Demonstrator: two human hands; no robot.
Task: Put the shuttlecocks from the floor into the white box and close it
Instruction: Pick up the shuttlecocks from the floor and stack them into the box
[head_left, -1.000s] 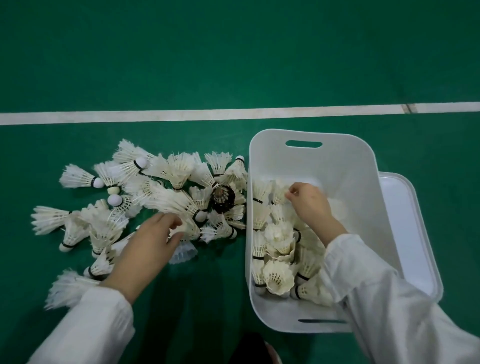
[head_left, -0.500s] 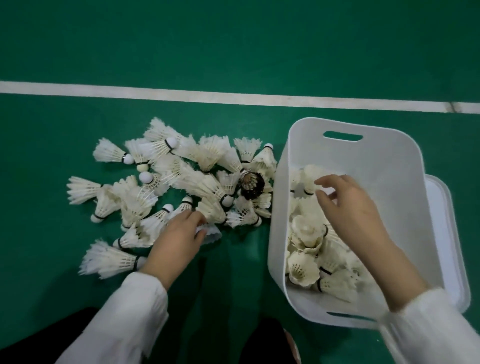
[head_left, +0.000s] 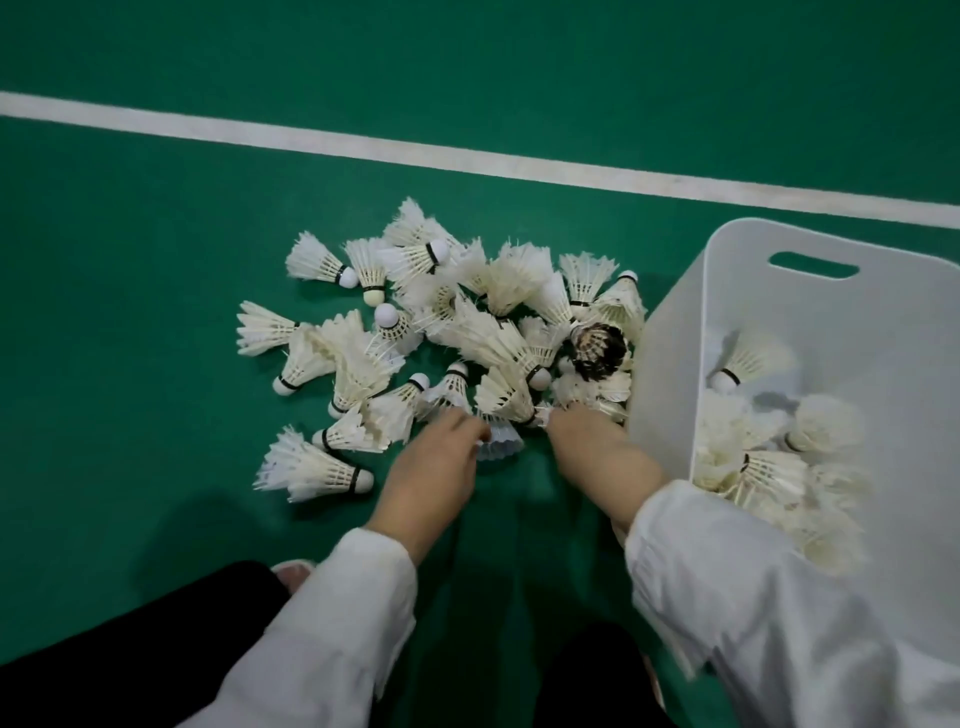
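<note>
A pile of white feather shuttlecocks (head_left: 467, 332) lies on the green floor, with one dark-feathered shuttlecock (head_left: 597, 351) at its right edge. The white box (head_left: 675, 332) stands open just right of the pile and holds several shuttlecocks (head_left: 769, 467). My left hand (head_left: 436, 467) is at the pile's near edge, fingers curled onto a pale bluish shuttlecock (head_left: 501, 444). My right hand (head_left: 592, 447) is beside it, next to the box's left wall. Its fingertips are down among the nearest shuttlecocks, and its grip is hidden. The box's lid is out of view.
A white court line (head_left: 467, 156) crosses the floor behind the pile. My dark trouser legs (head_left: 130, 634) and the tip of a shoe (head_left: 293, 571) are at the bottom edge. Bare green floor (head_left: 130, 415) lies left of the pile.
My right hand has left the box and come down to the pile's near edge beside my left hand. The view has shifted left, so the box now sits at the right edge.
</note>
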